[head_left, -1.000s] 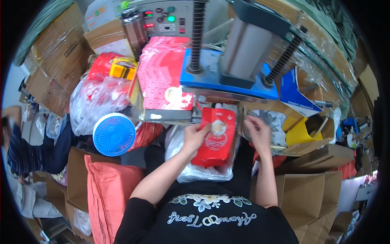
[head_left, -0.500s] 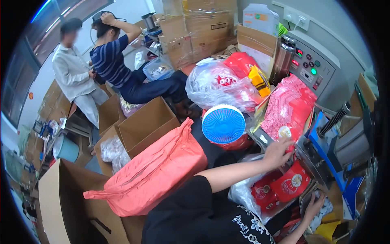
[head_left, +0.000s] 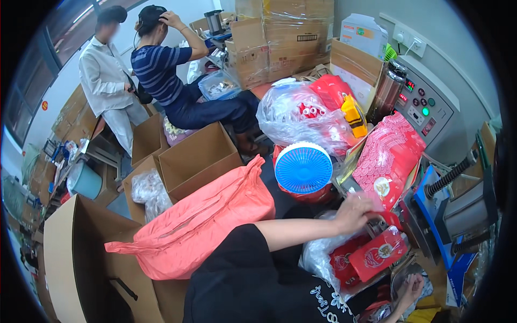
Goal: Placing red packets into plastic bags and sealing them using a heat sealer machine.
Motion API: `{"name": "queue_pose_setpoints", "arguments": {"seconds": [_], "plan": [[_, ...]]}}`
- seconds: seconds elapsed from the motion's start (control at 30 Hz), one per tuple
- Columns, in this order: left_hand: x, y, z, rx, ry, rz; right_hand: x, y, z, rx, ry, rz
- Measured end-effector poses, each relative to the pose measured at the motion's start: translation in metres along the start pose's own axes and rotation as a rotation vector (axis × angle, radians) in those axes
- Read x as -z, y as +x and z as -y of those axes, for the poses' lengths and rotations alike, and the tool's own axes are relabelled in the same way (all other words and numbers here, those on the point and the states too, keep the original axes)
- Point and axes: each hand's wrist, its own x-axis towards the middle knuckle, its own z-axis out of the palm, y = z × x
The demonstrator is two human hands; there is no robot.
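Observation:
My left hand (head_left: 354,213) is closed, with a thin, blurred pink sheet (head_left: 371,200) at its fingers. It hovers beside the stack of red printed packets (head_left: 386,156), above the press's near side. Just below it, red envelopes (head_left: 379,254) with a round pale emblem lie in a plastic-lined box (head_left: 318,258). My right hand (head_left: 411,290) is lower, near the bottom right, its fingers curled; whether they grip anything is hidden. The press (head_left: 458,207), with its blue frame and black spring, stands right of both hands.
A control box (head_left: 423,99) with lit displays stands behind the packets, beside a steel flask (head_left: 386,89). A blue fan (head_left: 303,168) and a plastic-wrapped bundle (head_left: 291,116) are ahead. Left are a coral bag (head_left: 202,215) and open cartons (head_left: 199,159). Two people (head_left: 161,70) are at the back left.
My left hand has drawn back from the packet stack, down and left, with the pink sheet. My right hand has moved lower, its fingers now curled rather than spread. The view has shifted slightly.

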Motion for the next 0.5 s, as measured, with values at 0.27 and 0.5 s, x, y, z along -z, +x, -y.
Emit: {"name": "queue_pose_setpoints", "arguments": {"seconds": [0.27, 0.5], "plan": [[-0.035, -0.068, -0.049, 0.568, -0.405, 0.435, -0.079, -0.041, 0.123, 0.124, -0.128, 0.289], [-0.048, -0.095, -0.031, 0.367, -0.449, 0.428, -0.125, -0.055, 0.136, -0.008, 0.093, 0.425]]}}
